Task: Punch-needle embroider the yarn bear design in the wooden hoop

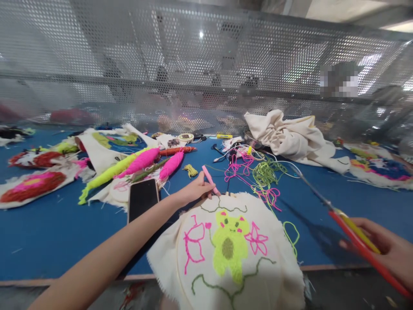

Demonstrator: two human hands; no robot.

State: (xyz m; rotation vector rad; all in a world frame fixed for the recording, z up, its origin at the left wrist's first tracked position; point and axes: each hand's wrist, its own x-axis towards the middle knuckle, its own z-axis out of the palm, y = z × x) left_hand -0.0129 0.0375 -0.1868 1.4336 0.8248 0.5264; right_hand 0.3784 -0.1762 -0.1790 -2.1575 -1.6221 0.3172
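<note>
My left hand (196, 189) is closed on a pink punch needle (210, 180), its tip at the far edge of an embroidery hoop with white cloth (206, 262). The cloth carries a yellow-green creature (229, 243), pink butterflies and green stems. At the lower right my right hand (385, 247) grips scissors with red and yellow handles (358, 239), whose blades point up-left over the blue table (51, 232). Green yarn (292, 234) trails off the hoop's right side.
A dark phone (142, 198) lies left of my forearm. Pink and yellow-green yarn skeins (142, 162) and finished pieces (30, 185) cover the left. Tangled pink and green threads (258, 174) and crumpled cream fabric (290, 137) lie beyond. A perforated metal screen (193, 64) closes the back.
</note>
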